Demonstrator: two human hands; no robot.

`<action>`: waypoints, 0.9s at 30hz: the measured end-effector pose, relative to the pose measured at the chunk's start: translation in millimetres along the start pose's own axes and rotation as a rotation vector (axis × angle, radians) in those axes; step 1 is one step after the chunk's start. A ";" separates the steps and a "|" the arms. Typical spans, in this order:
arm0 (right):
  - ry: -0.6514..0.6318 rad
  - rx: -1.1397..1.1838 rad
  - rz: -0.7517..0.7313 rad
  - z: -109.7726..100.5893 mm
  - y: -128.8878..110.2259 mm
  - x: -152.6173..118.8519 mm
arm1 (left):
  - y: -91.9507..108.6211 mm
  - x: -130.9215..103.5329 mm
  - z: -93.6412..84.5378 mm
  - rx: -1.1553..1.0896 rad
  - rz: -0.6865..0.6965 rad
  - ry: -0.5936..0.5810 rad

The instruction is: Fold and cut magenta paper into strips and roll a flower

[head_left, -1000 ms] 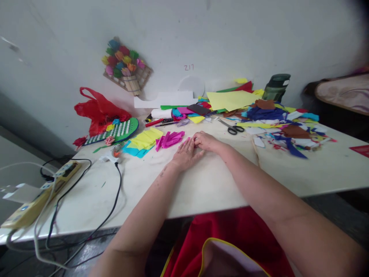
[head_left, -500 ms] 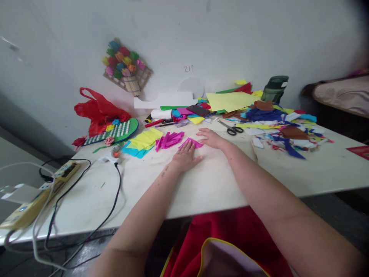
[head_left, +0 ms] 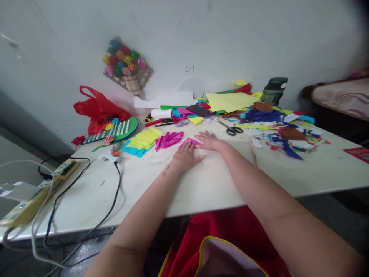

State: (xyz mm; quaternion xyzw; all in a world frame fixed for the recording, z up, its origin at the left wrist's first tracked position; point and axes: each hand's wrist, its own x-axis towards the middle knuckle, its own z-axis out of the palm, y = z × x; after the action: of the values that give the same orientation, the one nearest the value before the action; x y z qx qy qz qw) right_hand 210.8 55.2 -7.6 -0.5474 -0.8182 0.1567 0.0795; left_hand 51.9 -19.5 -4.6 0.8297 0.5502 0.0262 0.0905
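Observation:
A small magenta paper piece (head_left: 188,141) lies on the white table, partly hidden under my fingers. My left hand (head_left: 184,156) presses flat on its left side, fingers stretched forward and thumb out to the right. My right hand (head_left: 208,141) rests flat at the paper's right edge with its fingers spread. Left of my hands is a bunch of folded magenta paper strips (head_left: 169,140). Beyond that, yellow paper sheets (head_left: 146,137) overlap blue paper (head_left: 135,150). Black-handled scissors (head_left: 234,130) lie behind and right of my right hand.
A white glue gun (head_left: 111,155) with a black cord sits at left, near a power strip (head_left: 43,192). A red plastic bag (head_left: 99,111) and a green board (head_left: 127,130) stand behind. Paper scraps (head_left: 291,134) cover the right side, with a dark green bottle (head_left: 275,90) at the back.
My right hand has slid slightly left, onto the right edge of the magenta paper. My left hand stays flat in the same place.

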 end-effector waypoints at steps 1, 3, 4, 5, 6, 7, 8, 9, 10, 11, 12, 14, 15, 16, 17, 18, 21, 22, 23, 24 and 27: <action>0.003 0.005 -0.004 0.9 0.8 0.4 | 0.3 -0.1 -0.1 0.001 -0.001 0.002; 0.029 0.033 -0.012 3.4 3.0 1.8 | 1.0 -0.5 0.0 0.003 -0.012 0.003; 0.056 0.060 -0.012 4.7 4.3 2.7 | 1.2 -0.6 0.5 0.004 -0.018 0.003; 0.093 0.092 -0.001 5.7 5.6 3.8 | 1.1 -0.6 1.1 0.006 -0.020 0.007; 0.135 0.118 0.006 6.4 6.6 4.8 | 0.8 -0.5 2.1 0.009 -0.018 0.014; 0.171 0.133 0.013 6.7 7.4 5.6 | 0.1 -0.2 3.1 0.015 -0.013 0.025; 0.205 0.134 0.021 6.5 7.8 6.0 | -0.9 0.2 4.2 0.024 -0.005 0.039; 0.233 0.122 0.029 6.0 7.7 5.9 | -2.1 0.6 5.2 0.036 0.005 0.058; 0.254 0.099 0.039 5.2 7.3 5.5 | -3.4 1.1 6.0 0.052 0.016 0.077; 0.272 0.071 0.052 4.3 6.6 4.8 | -4.7 1.5 6.6 0.068 0.029 0.098; 0.288 0.043 0.063 3.5 5.7 3.9 | -5.9 1.9 6.9 0.082 0.044 0.118; 0.304 0.000 0.075 2.8 4.0 2.5 | -8.1 2.5 7.0 0.098 0.074 0.151; 0.304 -0.015 0.071 3.0 3.4 2.2 | -8.9 2.8 6.9 0.099 0.088 0.168; 0.303 -0.025 0.064 3.4 2.8 2.3 | -9.7 3.2 6.8 0.095 0.102 0.187; 0.300 -0.031 0.053 4.1 2.4 2.7 | -10.4 3.6 6.6 0.087 0.113 0.209; 0.297 -0.034 0.043 4.9 2.2 3.2 | -11.1 4.2 6.3 0.075 0.119 0.234; 0.289 -0.022 0.032 6.7 1.6 5.0 | -14.3 6.5 5.1 0.027 0.110 0.327; 0.287 -0.012 0.031 7.1 1.4 5.3 | -15.9 7.4 4.4 0.010 0.094 0.363; 0.285 -0.001 0.027 7.3 1.2 5.6 | -17.8 8.5 3.8 -0.006 0.072 0.399; 0.285 0.009 0.021 7.6 1.1 5.7 | -19.9 9.5 3.1 -0.023 0.044 0.433; 0.287 0.031 0.008 8.1 0.5 6.0 | -26.6 12.9 2.0 -0.066 -0.031 0.492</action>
State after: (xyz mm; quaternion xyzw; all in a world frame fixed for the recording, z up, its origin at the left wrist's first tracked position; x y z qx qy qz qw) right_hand 206.5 59.5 -15.6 -0.5662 -0.7936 0.0899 0.2037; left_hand 33.1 2.2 -12.0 0.7863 0.5674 0.2440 -0.0186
